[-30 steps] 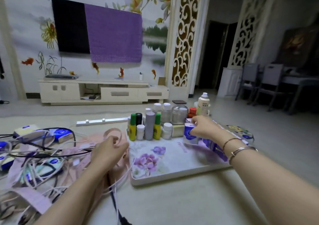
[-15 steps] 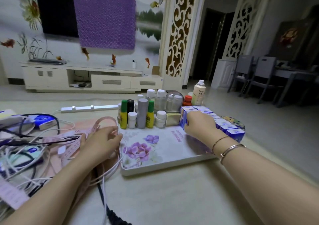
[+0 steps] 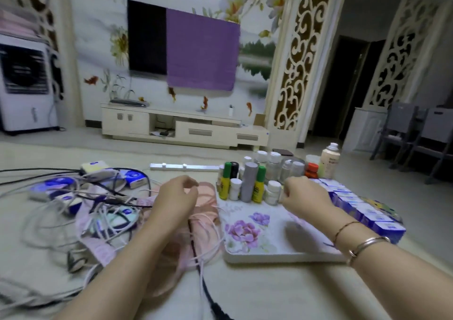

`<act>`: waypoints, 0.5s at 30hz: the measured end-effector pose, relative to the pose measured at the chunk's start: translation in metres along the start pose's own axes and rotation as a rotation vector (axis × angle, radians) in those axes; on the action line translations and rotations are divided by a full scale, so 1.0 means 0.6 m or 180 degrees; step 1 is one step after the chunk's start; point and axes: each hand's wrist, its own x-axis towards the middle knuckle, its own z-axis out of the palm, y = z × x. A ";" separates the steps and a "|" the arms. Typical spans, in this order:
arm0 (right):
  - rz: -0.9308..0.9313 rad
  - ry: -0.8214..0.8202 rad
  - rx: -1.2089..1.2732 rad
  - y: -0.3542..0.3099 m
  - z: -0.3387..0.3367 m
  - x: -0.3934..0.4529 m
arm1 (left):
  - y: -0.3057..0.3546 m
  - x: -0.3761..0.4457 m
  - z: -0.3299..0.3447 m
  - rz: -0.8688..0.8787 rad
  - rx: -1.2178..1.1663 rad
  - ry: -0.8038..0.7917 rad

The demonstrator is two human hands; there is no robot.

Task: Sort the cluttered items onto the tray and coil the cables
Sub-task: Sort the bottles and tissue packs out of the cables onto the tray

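Bottles (image 3: 250, 182) and blue boxes (image 3: 362, 206) already line the tray (image 3: 282, 256); the cables (image 3: 81, 211) left of it lie tangled, uncoiled; left hand (image 3: 175, 197) and right hand (image 3: 305, 194) loosely curled, grasping nothing visible

Dim, even indoor light with a cool purplish cast; the doorway (image 3: 343, 89) at right falls nearly black. Motion blur softens everything, and wide-angle distortion bends the edges.

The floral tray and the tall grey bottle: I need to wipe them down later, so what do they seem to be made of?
The floral tray looks like hard plastic or melamine, smooth and faintly glossy, with a printed purple flower and a thick rounded white rim. The tall grey bottle looks like matt plastic, evenly grey and without glare, though coated metal cannot be ruled out.
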 end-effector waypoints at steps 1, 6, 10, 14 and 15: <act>-0.0184 0.0008 0.0062 -0.038 -0.009 0.003 | -0.007 0.003 -0.027 -0.0048 0.0039 0.0101; -0.1023 0.0164 0.0171 -0.215 -0.047 0.013 | -0.061 0.020 -0.145 -0.0280 0.0236 0.0514; -0.1410 0.0265 0.0849 -0.356 -0.032 0.026 | -0.133 0.027 -0.235 -0.0591 0.0287 0.0992; -0.1399 0.0116 0.1508 -0.478 0.017 0.059 | -0.189 0.048 -0.293 -0.0667 0.0212 0.1440; -0.1361 0.0050 0.1596 -0.501 0.029 0.066 | -0.202 0.053 -0.301 -0.0711 0.0253 0.1499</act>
